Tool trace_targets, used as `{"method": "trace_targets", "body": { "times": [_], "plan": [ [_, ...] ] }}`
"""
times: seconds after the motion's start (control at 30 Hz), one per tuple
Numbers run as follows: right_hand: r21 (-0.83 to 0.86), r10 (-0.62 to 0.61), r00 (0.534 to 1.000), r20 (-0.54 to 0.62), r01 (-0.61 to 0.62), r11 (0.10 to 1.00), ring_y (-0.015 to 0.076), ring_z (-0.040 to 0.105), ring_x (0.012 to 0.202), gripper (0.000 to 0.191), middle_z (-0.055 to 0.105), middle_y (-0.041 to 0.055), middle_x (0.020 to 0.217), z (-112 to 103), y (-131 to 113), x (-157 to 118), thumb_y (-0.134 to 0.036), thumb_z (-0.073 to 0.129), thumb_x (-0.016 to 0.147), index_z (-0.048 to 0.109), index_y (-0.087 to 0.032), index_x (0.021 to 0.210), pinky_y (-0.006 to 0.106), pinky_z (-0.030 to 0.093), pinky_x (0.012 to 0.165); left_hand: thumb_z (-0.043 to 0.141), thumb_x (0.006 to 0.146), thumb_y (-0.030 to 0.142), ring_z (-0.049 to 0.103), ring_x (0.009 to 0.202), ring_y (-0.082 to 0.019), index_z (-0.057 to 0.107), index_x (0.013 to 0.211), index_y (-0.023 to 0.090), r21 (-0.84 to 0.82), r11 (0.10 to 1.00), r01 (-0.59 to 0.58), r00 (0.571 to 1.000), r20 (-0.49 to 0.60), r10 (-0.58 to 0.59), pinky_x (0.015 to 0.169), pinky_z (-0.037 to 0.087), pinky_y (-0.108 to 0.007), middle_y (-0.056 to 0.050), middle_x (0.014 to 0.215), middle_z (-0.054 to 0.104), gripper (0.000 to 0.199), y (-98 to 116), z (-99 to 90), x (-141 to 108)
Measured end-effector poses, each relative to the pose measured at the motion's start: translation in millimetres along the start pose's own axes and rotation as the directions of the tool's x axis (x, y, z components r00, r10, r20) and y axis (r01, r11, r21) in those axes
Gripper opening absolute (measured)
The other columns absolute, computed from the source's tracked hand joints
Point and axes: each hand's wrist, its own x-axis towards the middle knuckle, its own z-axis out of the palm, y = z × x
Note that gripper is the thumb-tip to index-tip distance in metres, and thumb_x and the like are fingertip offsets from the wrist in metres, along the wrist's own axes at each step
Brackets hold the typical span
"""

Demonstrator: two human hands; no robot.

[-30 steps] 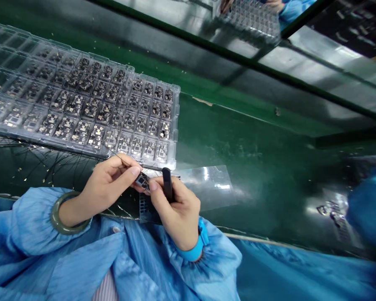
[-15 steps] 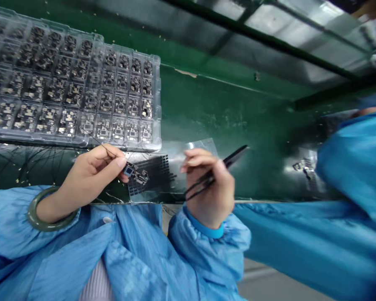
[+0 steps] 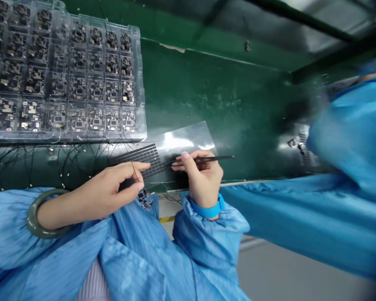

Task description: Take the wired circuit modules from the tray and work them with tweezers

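Head view: your left hand [image 3: 103, 193] pinches a thin black wire [image 3: 133, 171] between its fingers, with a small circuit board [image 3: 143, 198] just below, against your sleeve [image 3: 134, 246]. Your right hand [image 3: 202, 177] grips black tweezers [image 3: 209, 159], their tips just beside a black mesh strip [image 3: 141, 155] on a clear plastic sheet [image 3: 188, 138]. A plastic tray [image 3: 141, 83] of circuit boards sits beyond your left hand.
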Motion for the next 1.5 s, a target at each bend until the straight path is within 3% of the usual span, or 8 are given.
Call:
{"method": "trace_targets", "body": {
  "times": [0.27, 0.43, 0.57, 0.67, 0.87, 1.23, 1.5],
  "plan": [
    [-0.092, -0.041, 0.998, -0.039, 0.038, 0.995, 0.0149, 0.067, 0.049, 0.022, 0.063, -0.0054, 0.06, 1.1, 3.3, 1.6, -0.033, 0.07, 0.075, 0.052, -0.022, 0.076, 0.025, 0.057, 0.045, 0.046, 0.092, 0.031, 0.05, 0.127, -0.022, 0.055, 0.086, 0.021, -0.012, 1.0, 0.008, 1.0, 0.003, -0.007, 0.101, 0.043, -0.038, -0.009, 0.138, 0.053, 0.015, -3.5, -1.7, -0.1],
    [-0.154, -0.027, 1.0, 0.0, 0.026, 0.988, 0.0151, 0.066, 0.045, 0.021, 0.064, -0.0058, 0.056, -2.7, 1.5, 5.8, -0.034, 0.07, 0.075, 0.052, -0.022, 0.075, 0.024, 0.055, 0.042, 0.047, 0.092, 0.031, 0.054, 0.122, -0.022, 0.055, 0.084, 0.021, 0.001, 0.999, 0.035, 0.999, -0.006, -0.035, 0.1, 0.044, -0.039, -0.008, 0.137, 0.054, 0.016, -1.4, -2.1, 1.3],
    [-0.052, 0.027, 0.997, 0.065, -0.024, 0.998, 0.0142, 0.064, 0.043, 0.022, 0.066, -0.0056, 0.059, -5.5, 1.9, 9.2, -0.033, 0.071, 0.073, 0.052, -0.022, 0.074, 0.025, 0.056, 0.041, 0.047, 0.092, 0.031, 0.054, 0.123, -0.023, 0.056, 0.083, 0.021, -0.004, 0.998, 0.056, 0.998, -0.009, -0.056, 0.1, 0.044, -0.039, -0.008, 0.137, 0.054, 0.016, 0.5, -2.8, 1.9],
    [0.01, 0.03, 0.999, 0.026, -0.03, 0.999, 0.0138, 0.065, 0.043, 0.021, 0.066, -0.0061, 0.06, -4.8, 3.3, 8.9, -0.033, 0.071, 0.074, 0.052, -0.022, 0.075, 0.025, 0.057, 0.042, 0.047, 0.092, 0.032, 0.054, 0.122, -0.023, 0.055, 0.083, 0.02, -0.007, 0.998, 0.064, 0.998, -0.003, -0.064, 0.098, 0.045, -0.038, -0.007, 0.137, 0.054, 0.017, 1.3, -3.5, 1.0],
    [-0.128, -0.007, 1.0, -0.014, 0.005, 0.992, 0.0148, 0.066, 0.044, 0.023, 0.064, -0.0064, 0.056, -0.8, 0.5, 5.2, -0.036, 0.071, 0.073, 0.052, -0.022, 0.074, 0.023, 0.054, 0.042, 0.047, 0.092, 0.033, 0.054, 0.122, -0.022, 0.056, 0.085, 0.021, -0.022, 0.997, 0.072, 0.997, 0.001, -0.072, 0.099, 0.045, -0.036, -0.007, 0.138, 0.054, 0.017, 0.6, -4.2, 1.1],
    [-0.139, -0.01, 0.998, -0.06, 0.001, 0.99, 0.0127, 0.063, 0.042, 0.031, 0.059, -0.0083, 0.052, 3.0, -3.8, 4.6, -0.041, 0.075, 0.068, 0.053, -0.021, 0.073, 0.021, 0.052, 0.04, 0.047, 0.092, 0.033, 0.053, 0.124, -0.024, 0.057, 0.088, 0.02, -0.026, 0.997, 0.078, 0.997, 0.008, -0.078, 0.1, 0.045, -0.038, -0.008, 0.134, 0.056, 0.017, 1.1, -4.0, 2.8],
    [-0.116, 0.012, 1.0, -0.026, -0.015, 0.993, 0.0117, 0.062, 0.04, 0.032, 0.06, -0.0081, 0.051, 1.2, -2.9, 6.9, -0.041, 0.076, 0.067, 0.053, -0.019, 0.073, 0.019, 0.052, 0.039, 0.049, 0.091, 0.031, 0.054, 0.123, -0.026, 0.058, 0.087, 0.021, -0.052, 0.997, 0.061, 0.998, -0.009, -0.062, 0.099, 0.046, -0.042, -0.009, 0.132, 0.058, 0.014, -0.1, -4.2, 2.4]
  ]
}}
